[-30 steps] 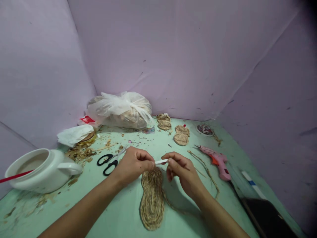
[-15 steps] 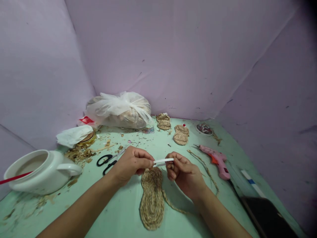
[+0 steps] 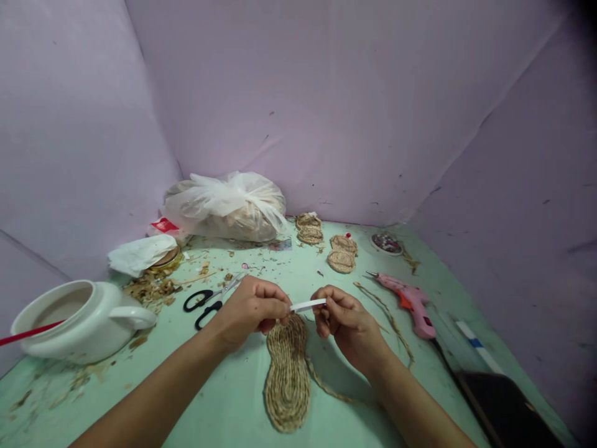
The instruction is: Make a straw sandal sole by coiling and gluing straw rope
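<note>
A short white strip point(image 3: 308, 305) is stretched between my two hands. My left hand point(image 3: 255, 309) pinches its left end, and my right hand point(image 3: 344, 318) pinches the right end between thumb and fingers. Just below and behind the strip, a woven sole-shaped piece of coiled straw cord point(image 3: 288, 379) lies flat on the green table, its top end partly hidden by my left hand. A loose cord tail point(image 3: 329, 389) runs from its right side under my right forearm. Black-handled scissors point(image 3: 208, 305) lie open beside my left hand.
A white pot point(image 3: 79, 323) holding a red stick stands left. Behind are a tied plastic bag point(image 3: 228, 208), two small woven pieces point(image 3: 310, 228) point(image 3: 342, 254) and a round dish point(image 3: 386, 243). A pink glue gun point(image 3: 410, 302), braided cord point(image 3: 387, 314) and dark phone-like object point(image 3: 508, 407) lie right.
The white strip looks tilted a little differently between my fingers. Both hands keep their grip and have barely moved; the whole view has shifted slightly.
</note>
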`<state>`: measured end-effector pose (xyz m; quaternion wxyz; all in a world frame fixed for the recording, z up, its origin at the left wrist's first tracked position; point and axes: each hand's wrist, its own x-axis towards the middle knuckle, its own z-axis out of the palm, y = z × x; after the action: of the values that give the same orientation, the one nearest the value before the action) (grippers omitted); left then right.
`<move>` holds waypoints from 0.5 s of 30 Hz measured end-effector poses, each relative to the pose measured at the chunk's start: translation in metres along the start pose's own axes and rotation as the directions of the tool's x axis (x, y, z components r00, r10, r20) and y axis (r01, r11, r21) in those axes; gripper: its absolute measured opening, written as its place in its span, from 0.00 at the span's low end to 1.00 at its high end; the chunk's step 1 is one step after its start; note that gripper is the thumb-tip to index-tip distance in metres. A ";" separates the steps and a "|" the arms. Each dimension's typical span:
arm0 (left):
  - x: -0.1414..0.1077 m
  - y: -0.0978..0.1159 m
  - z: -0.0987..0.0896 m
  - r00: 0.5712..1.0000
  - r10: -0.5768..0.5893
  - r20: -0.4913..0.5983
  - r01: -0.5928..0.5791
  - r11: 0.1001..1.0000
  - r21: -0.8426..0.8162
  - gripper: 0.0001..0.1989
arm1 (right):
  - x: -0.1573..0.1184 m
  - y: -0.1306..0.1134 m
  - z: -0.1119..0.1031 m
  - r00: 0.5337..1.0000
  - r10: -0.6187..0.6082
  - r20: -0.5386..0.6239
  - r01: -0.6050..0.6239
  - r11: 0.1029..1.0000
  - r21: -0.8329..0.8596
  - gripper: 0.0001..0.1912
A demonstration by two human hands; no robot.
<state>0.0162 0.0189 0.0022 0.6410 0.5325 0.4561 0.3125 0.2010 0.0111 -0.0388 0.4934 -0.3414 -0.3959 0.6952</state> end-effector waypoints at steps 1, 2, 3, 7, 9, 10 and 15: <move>0.000 0.000 0.001 1.000 -0.002 -0.013 0.003 1.000 0.015 0.06 | -0.001 0.000 0.000 1.000 0.002 -0.002 -0.002 1.000 -0.012 0.13; 0.001 0.000 0.001 1.000 -0.002 -0.026 0.003 1.000 0.031 0.06 | -0.002 -0.001 0.001 1.000 -0.001 -0.001 0.001 0.999 -0.039 0.13; 0.001 0.000 0.002 0.999 -0.001 -0.042 0.003 0.999 0.048 0.06 | -0.003 -0.001 0.003 1.000 -0.011 0.007 0.011 0.996 -0.087 0.13; 0.002 0.000 0.007 0.996 0.001 -0.091 0.016 0.983 0.181 0.05 | -0.011 -0.003 0.013 0.992 -0.123 0.033 0.124 0.877 -0.465 0.12; 0.001 0.000 0.009 0.995 0.021 -0.097 0.004 0.966 0.258 0.05 | -0.015 -0.002 0.018 0.986 -0.166 0.027 0.150 0.790 -0.594 0.09; 0.001 0.000 0.010 0.995 0.031 -0.094 -0.003 0.959 0.283 0.05 | -0.016 -0.002 0.020 0.984 -0.177 0.026 0.154 0.764 -0.627 0.07; 0.000 -0.002 0.012 0.994 0.036 -0.103 0.000 0.944 0.329 0.04 | -0.017 0.002 0.021 0.979 -0.194 0.057 0.180 0.711 -0.680 0.05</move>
<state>0.0267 0.0134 0.0003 0.5147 0.6184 0.5308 0.2663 0.1870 -0.0098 -0.0299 0.4049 -0.4632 -0.6510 0.4447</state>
